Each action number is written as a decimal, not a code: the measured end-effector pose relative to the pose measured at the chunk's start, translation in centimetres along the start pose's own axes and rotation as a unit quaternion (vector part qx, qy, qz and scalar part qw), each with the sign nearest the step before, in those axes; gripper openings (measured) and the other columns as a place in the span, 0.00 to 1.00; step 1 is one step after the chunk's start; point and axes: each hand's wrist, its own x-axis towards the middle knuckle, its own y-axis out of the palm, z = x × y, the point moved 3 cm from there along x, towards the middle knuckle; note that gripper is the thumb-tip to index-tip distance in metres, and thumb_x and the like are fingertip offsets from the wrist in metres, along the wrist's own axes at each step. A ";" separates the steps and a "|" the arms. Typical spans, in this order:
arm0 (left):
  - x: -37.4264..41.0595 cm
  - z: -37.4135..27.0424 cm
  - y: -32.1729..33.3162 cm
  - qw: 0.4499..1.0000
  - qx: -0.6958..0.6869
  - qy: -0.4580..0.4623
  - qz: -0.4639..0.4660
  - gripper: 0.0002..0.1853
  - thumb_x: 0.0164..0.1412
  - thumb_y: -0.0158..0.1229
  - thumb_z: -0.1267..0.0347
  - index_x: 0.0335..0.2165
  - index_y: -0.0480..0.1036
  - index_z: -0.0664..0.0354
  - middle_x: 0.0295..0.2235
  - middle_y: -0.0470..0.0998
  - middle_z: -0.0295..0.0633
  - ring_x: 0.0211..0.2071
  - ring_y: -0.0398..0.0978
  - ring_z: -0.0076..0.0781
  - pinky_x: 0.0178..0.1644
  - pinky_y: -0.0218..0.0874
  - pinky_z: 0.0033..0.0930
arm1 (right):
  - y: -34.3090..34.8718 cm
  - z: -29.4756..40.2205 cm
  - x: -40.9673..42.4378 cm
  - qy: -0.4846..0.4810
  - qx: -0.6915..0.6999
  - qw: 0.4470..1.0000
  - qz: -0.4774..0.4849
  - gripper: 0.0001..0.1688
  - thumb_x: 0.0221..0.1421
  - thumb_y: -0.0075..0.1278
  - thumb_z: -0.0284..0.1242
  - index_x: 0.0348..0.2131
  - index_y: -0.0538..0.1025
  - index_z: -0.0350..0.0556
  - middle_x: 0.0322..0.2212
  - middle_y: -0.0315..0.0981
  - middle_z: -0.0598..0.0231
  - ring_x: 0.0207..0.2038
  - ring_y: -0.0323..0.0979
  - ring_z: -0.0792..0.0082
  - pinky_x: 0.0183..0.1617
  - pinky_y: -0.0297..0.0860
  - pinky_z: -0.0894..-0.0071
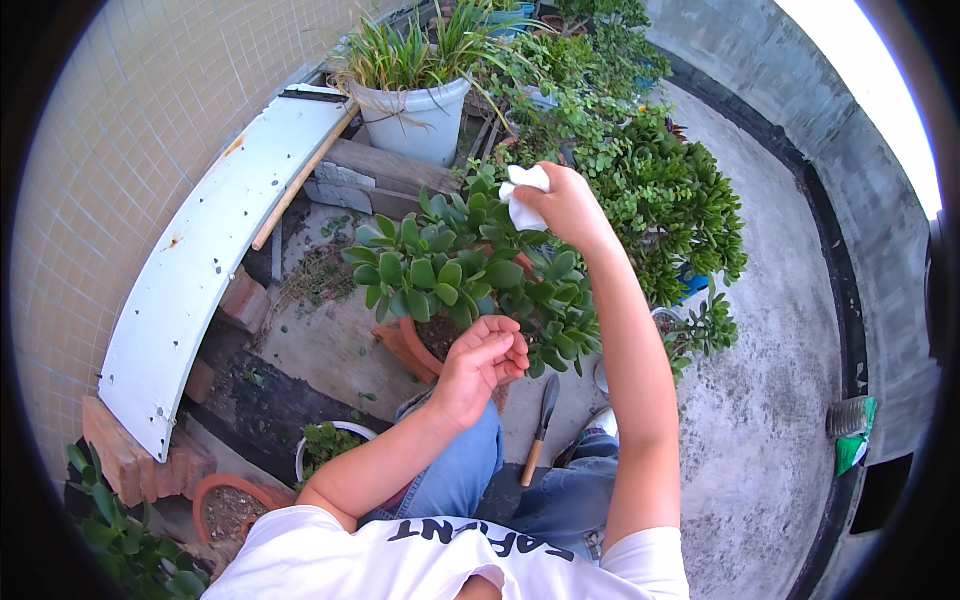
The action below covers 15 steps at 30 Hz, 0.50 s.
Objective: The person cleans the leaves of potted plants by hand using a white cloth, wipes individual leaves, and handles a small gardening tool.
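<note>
A crumpled white tissue [527,196] is pinched in my right hand [564,199], above the far side of a jade plant [442,274]. The plant has thick green leaves and grows in a terracotta pot [417,346], mostly hidden by foliage. My left hand [480,367] is at the near edge of this plant, palm turned up and fingers loosely curled. I see nothing held in it. Some leaves lie just beyond its fingertips; whether they touch is unclear.
A knife [541,431] with a wooden handle lies on the ground by my feet. A white board [217,247] rests on bricks [142,457] at left. Behind stand a white bucket [409,120] of grassy plants and dense potted succulents [675,195]. A concrete wall [832,135] curves along the right.
</note>
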 end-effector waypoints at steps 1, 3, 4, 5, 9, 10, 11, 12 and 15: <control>0.0 0.0 0.0 1.000 0.001 0.000 0.000 0.08 0.58 0.49 0.71 0.38 0.66 0.58 0.30 0.73 0.38 0.30 0.71 0.25 0.35 0.64 0.25 | 0.2 -0.3 0.6 0.008 -0.017 0.999 0.032 0.12 0.46 0.55 0.27 0.31 0.74 0.37 0.23 0.74 0.60 0.25 0.71 0.73 0.31 0.66 0.71; 0.0 0.0 0.1 1.000 0.003 -0.006 0.001 0.08 0.58 0.49 0.70 0.38 0.66 0.58 0.30 0.73 0.37 0.30 0.71 0.25 0.35 0.63 0.26 | 0.8 -0.5 1.6 -0.004 -0.059 0.996 0.068 0.10 0.43 0.56 0.26 0.29 0.74 0.39 0.22 0.74 0.60 0.25 0.71 0.72 0.31 0.66 0.69; 0.0 -0.1 0.1 1.000 0.002 -0.006 0.002 0.08 0.58 0.49 0.70 0.38 0.67 0.58 0.30 0.72 0.37 0.31 0.71 0.26 0.36 0.63 0.26 | 0.9 -0.4 1.4 -0.020 -0.062 0.993 0.096 0.11 0.42 0.56 0.24 0.30 0.74 0.40 0.22 0.74 0.60 0.26 0.72 0.70 0.32 0.67 0.69; 0.0 -0.1 0.3 1.000 0.001 -0.009 0.008 0.08 0.58 0.49 0.70 0.38 0.67 0.57 0.30 0.73 0.37 0.31 0.71 0.25 0.36 0.63 0.26 | 1.0 -0.1 1.2 -0.027 -0.073 0.992 0.100 0.13 0.40 0.57 0.23 0.31 0.73 0.40 0.23 0.74 0.60 0.27 0.73 0.69 0.32 0.67 0.68; 0.0 0.1 0.3 1.000 0.001 -0.011 0.012 0.08 0.58 0.49 0.70 0.38 0.67 0.56 0.30 0.73 0.36 0.30 0.71 0.25 0.35 0.64 0.25 | 1.8 0.0 0.8 -0.048 -0.112 0.988 0.091 0.18 0.37 0.57 0.21 0.34 0.73 0.43 0.26 0.75 0.56 0.32 0.74 0.59 0.36 0.68 0.64; 0.0 0.1 0.3 1.000 0.004 -0.010 0.012 0.08 0.58 0.49 0.70 0.38 0.67 0.56 0.30 0.73 0.36 0.30 0.71 0.24 0.35 0.64 0.25 | 1.8 0.1 0.7 -0.064 -0.119 0.988 0.079 0.17 0.37 0.57 0.20 0.33 0.73 0.43 0.25 0.75 0.56 0.30 0.75 0.61 0.35 0.68 0.65; -0.1 0.1 0.3 1.000 0.004 -0.009 0.010 0.08 0.58 0.49 0.69 0.38 0.67 0.56 0.30 0.73 0.36 0.30 0.71 0.24 0.35 0.64 0.25 | 1.7 0.1 0.6 -0.055 -0.121 0.987 0.087 0.18 0.36 0.58 0.21 0.34 0.73 0.43 0.26 0.75 0.55 0.32 0.74 0.57 0.36 0.68 0.64; -0.1 0.0 0.2 1.000 0.004 -0.008 0.009 0.08 0.58 0.49 0.69 0.38 0.67 0.56 0.30 0.73 0.35 0.30 0.71 0.24 0.35 0.64 0.25 | 1.5 0.4 0.5 -0.053 -0.141 0.985 0.081 0.18 0.36 0.58 0.21 0.34 0.73 0.43 0.26 0.75 0.54 0.32 0.74 0.57 0.37 0.68 0.64; -0.1 0.0 0.2 1.000 0.006 -0.008 0.009 0.08 0.58 0.50 0.69 0.37 0.67 0.56 0.30 0.73 0.35 0.30 0.71 0.23 0.35 0.64 0.25 | 1.3 0.6 0.2 -0.048 -0.178 0.981 0.067 0.18 0.36 0.58 0.22 0.34 0.74 0.44 0.26 0.76 0.54 0.32 0.74 0.55 0.37 0.68 0.63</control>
